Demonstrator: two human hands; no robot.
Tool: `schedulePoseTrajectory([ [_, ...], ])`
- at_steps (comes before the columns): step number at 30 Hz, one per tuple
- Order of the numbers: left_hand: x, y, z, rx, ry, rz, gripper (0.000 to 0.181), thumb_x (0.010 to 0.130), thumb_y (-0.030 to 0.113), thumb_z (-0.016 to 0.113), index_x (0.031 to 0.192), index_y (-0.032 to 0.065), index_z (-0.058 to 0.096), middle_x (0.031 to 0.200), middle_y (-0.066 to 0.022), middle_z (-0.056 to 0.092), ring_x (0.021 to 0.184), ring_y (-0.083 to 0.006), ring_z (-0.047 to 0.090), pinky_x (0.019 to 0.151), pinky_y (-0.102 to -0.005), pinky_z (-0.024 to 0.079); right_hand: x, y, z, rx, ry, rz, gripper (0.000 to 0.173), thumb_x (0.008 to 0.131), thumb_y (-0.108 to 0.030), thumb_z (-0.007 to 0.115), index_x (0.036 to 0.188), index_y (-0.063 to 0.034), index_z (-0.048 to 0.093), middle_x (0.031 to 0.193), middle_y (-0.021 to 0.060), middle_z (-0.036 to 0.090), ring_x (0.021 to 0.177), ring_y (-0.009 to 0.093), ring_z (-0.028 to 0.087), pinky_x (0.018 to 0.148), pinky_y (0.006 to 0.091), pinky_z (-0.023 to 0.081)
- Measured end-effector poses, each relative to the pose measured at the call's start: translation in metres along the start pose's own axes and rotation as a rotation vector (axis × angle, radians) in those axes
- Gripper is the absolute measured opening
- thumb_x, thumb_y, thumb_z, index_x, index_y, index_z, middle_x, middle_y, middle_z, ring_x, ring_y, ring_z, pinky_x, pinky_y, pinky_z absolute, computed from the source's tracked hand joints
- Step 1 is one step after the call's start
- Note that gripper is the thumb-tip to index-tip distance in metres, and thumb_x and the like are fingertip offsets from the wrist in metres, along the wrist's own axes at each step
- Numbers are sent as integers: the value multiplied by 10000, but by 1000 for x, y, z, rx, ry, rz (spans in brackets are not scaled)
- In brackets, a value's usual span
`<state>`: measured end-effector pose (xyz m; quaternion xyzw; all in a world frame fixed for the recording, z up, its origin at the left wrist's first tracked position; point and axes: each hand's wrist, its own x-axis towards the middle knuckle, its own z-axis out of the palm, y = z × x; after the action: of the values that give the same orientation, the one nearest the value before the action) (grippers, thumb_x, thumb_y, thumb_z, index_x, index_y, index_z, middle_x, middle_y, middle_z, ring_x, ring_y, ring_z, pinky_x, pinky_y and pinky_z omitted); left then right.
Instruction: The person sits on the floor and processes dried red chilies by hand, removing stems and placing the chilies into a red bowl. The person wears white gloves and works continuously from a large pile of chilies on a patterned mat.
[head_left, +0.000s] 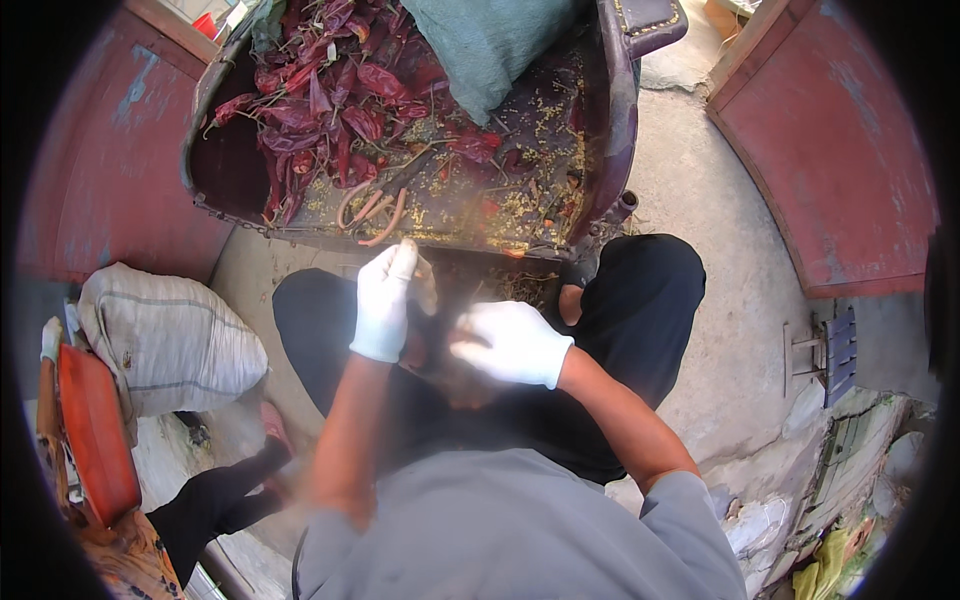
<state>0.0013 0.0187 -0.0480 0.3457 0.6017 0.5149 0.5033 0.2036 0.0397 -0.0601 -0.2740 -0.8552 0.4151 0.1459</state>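
Observation:
Both hands wear white gloves and are held over my lap, just below the front edge of a dark metal cart bed (480, 244). My left hand (390, 300) is raised with its fingertips pinched together; whether anything is between them I cannot tell. My right hand (510, 341) lies to its right, its fingers curled and blurred, their contents unclear. Dried red chili peppers (322, 112) are heaped on the left of the cart bed. Scissors (375, 210) with pinkish handles lie at its front edge among scattered yellow seeds (450, 202). A green woven sack (487, 52) rests on the bed.
A stuffed white woven sack (172, 337) stands at left. Beside it, another person in dark trousers (217, 495) is near an orange-red basin (97, 435). Reddish door panels (832, 150) flank the cart. A small slatted stool (838, 358) is at right. My knees are below the cart edge.

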Motion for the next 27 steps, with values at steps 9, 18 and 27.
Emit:
schedulePoseTrajectory([
  [9,109,19,55,1204,25,744,229,836,211,744,1017,71,737,965,-105,689,915,-313,679,795,-386,538,12,-5,-22,1052,98,303,274,938,-296,725,883,-41,642,692,28,641,553,65,539,524,257,439],
  [18,110,14,36,1018,77,555,255,857,203,752,1037,31,696,933,-101,709,874,-226,701,756,-351,546,18,-6,-35,965,167,399,222,980,-245,653,890,-48,606,710,24,643,444,63,490,406,235,383],
  [27,28,40,24,1065,-15,740,225,804,126,781,988,37,687,916,-102,694,871,-269,670,830,-378,514,23,-6,-32,953,536,397,344,953,-195,684,1236,-3,645,777,23,655,549,67,579,477,233,440],
])
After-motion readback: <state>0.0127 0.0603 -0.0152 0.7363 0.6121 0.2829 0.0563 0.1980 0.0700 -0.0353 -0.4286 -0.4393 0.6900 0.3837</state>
